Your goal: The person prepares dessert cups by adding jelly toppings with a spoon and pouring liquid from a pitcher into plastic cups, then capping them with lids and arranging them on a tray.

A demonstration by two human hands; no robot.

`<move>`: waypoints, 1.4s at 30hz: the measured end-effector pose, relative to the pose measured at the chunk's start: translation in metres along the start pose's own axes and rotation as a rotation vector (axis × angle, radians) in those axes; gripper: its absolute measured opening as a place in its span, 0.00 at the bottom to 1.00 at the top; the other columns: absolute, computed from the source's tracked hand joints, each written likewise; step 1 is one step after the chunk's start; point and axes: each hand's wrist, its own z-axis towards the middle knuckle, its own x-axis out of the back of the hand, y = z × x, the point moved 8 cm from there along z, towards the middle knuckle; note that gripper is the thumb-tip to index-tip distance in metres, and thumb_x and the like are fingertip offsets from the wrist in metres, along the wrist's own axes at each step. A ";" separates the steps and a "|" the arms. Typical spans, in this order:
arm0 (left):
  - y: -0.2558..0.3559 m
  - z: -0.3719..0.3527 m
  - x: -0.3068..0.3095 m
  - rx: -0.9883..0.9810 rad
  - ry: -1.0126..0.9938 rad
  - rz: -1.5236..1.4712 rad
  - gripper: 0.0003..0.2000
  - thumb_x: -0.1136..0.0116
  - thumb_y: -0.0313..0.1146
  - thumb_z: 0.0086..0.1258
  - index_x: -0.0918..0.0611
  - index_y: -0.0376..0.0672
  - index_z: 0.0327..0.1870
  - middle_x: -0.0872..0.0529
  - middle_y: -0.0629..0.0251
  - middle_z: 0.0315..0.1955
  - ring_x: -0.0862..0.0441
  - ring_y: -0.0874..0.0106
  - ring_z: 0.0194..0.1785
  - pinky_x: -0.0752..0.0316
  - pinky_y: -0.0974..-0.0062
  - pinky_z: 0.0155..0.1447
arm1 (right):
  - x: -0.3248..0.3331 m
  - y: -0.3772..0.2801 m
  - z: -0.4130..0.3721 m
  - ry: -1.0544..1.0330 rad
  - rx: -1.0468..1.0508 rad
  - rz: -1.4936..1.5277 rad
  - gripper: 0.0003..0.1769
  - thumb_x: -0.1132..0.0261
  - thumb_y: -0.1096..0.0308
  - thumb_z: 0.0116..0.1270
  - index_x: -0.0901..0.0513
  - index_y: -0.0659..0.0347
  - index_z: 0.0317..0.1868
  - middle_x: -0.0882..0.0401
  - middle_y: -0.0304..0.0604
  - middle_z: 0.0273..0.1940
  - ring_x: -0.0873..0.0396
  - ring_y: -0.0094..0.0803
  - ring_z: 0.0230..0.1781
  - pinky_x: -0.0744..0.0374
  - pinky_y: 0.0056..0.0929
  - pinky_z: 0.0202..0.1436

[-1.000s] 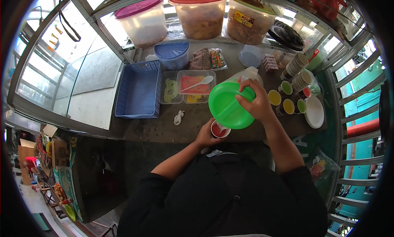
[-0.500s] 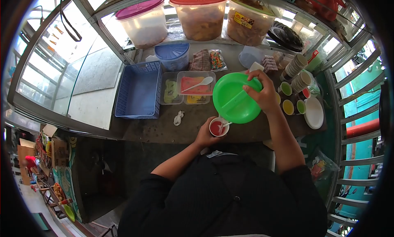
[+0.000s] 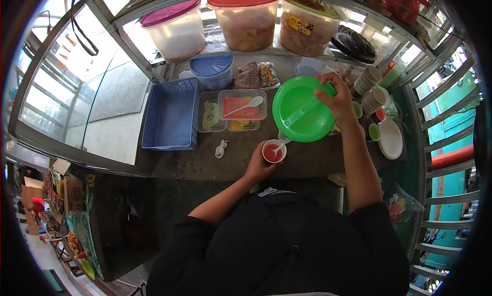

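Observation:
My left hand is wrapped around a small paper cup near the table's front edge. Red liquid fills much of the cup, and a white plastic spoon stands tilted in it. A pitcher with a round green lid is gripped at its far right side by my right hand. The pitcher's pale spout is right at the cup's far rim, overlapping it in this view. Most of the pitcher's body is hidden under the lid.
Left of the hands are shallow plastic containers, a crumpled tissue and a blue basket. Stacked paper cups, a green-lined cup and a white plate stand at right. Large lidded tubs line the back shelf.
My right hand has moved the pitcher away from me and to the right, its spout drawing back from over the cup. My left hand still holds the cup, slightly farther forward.

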 end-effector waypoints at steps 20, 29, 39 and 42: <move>0.017 0.006 0.021 -0.142 0.109 0.088 0.39 0.17 0.38 0.51 0.28 0.39 0.63 0.22 0.53 0.58 0.23 0.52 0.64 0.26 0.59 0.67 | 0.138 0.109 0.086 0.020 -0.282 0.150 0.32 0.22 0.60 0.65 0.28 0.50 0.65 0.17 0.40 0.48 0.16 0.28 0.44 0.18 0.28 0.46; 0.013 0.008 0.017 -0.139 0.086 0.117 0.38 0.17 0.39 0.51 0.26 0.40 0.62 0.22 0.51 0.58 0.24 0.50 0.64 0.27 0.56 0.67 | 0.085 0.095 0.141 -0.171 -0.198 -0.184 0.41 0.22 0.51 0.64 0.28 0.54 0.73 0.13 0.46 0.48 0.14 0.32 0.47 0.18 0.30 0.53; 0.006 0.007 0.021 0.104 0.047 -0.035 0.39 0.19 0.36 0.51 0.27 0.41 0.65 0.17 0.52 0.57 0.19 0.53 0.63 0.23 0.61 0.65 | 0.080 0.017 0.088 0.297 0.264 -0.966 0.16 0.29 0.57 0.69 0.15 0.56 0.51 0.12 0.43 0.48 0.14 0.51 0.48 0.18 0.47 0.53; 0.005 0.004 0.022 0.092 0.082 -0.067 0.38 0.19 0.35 0.51 0.27 0.41 0.65 0.16 0.53 0.55 0.17 0.54 0.61 0.22 0.62 0.64 | 0.021 -0.040 0.004 0.450 0.668 -0.874 0.08 0.30 0.68 0.68 0.16 0.59 0.45 0.14 0.47 0.45 0.16 0.50 0.45 0.21 0.46 0.51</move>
